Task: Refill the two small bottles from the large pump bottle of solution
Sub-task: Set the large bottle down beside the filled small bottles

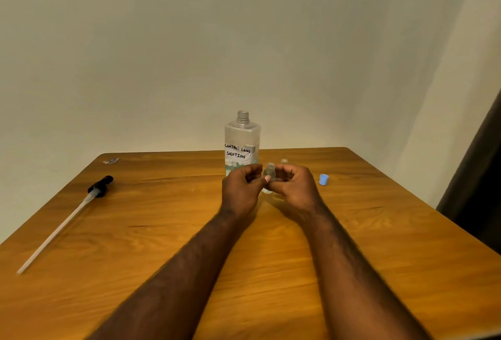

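Small clear plastic bottle [270, 174] upright, open neck up, just above the table. My right hand [294, 185] curls round it, my left hand [241, 188] pinches its side. Directly behind, nearer my left, stands the tall clear open-necked bottle [242, 136], hand-lettered "CONTACT LENS SOLUTION".

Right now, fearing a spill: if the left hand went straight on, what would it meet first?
Probably the large bottle, standing uncapped just beyond the left hand; depth is hard to judge.
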